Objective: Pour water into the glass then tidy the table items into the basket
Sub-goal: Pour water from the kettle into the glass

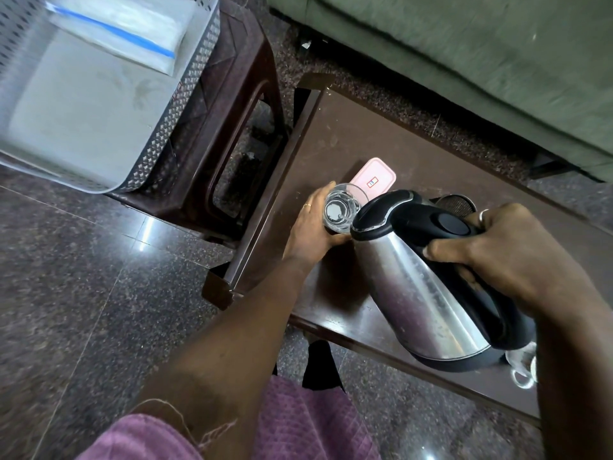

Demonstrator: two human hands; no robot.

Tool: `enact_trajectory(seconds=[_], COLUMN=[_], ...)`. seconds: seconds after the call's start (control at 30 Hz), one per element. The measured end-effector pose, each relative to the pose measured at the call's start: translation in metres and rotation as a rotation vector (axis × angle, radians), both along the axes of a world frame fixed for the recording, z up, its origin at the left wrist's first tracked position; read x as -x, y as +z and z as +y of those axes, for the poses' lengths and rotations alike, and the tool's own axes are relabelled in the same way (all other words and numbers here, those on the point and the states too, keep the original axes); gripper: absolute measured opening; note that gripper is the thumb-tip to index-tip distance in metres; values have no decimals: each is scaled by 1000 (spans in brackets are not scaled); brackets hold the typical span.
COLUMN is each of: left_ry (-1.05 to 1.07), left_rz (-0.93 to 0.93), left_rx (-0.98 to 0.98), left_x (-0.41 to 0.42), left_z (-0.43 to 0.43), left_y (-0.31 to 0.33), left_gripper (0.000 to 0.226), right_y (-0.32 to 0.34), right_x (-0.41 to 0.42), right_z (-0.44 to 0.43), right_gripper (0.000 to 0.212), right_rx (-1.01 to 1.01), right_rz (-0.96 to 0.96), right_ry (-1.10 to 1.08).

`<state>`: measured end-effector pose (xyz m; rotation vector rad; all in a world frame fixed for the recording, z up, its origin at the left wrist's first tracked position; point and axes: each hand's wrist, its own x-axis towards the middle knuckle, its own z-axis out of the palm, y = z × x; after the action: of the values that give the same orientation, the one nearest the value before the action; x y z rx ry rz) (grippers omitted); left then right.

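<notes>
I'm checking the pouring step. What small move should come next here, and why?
Probably tip the steel electric kettle slightly further, spout over the clear drinking glass. The right hand grips the kettle, which already leans that way, the left hand holds the glass on the dark brown table, and no stream shows.

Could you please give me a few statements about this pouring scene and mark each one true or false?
1. The right hand grips the kettle by its black handle. True.
2. The left hand holds the glass on the table. True.
3. The basket stands on the table. False: it sits on a brown stool beside the table.
4. The basket holds nothing. False: a clear bag with a blue strip lies in it.
5. A pink-lidded container lies on the table just beyond the glass. True.
</notes>
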<state>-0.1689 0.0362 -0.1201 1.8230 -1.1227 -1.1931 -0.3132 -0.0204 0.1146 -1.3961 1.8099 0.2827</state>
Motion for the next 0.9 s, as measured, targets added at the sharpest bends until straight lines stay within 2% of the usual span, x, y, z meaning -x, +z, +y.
enact_trajectory(seconds=[0.9], left_ry=[9], left_rz=[-2], left_rx=[1], left_x=[4], left_z=[4], left_y=[4], left_gripper=[98], right_y=[4], right_x=[-4], right_z=[-3], right_gripper=[20], right_rx=[12], right_rz=[-1], right_ry=[12])
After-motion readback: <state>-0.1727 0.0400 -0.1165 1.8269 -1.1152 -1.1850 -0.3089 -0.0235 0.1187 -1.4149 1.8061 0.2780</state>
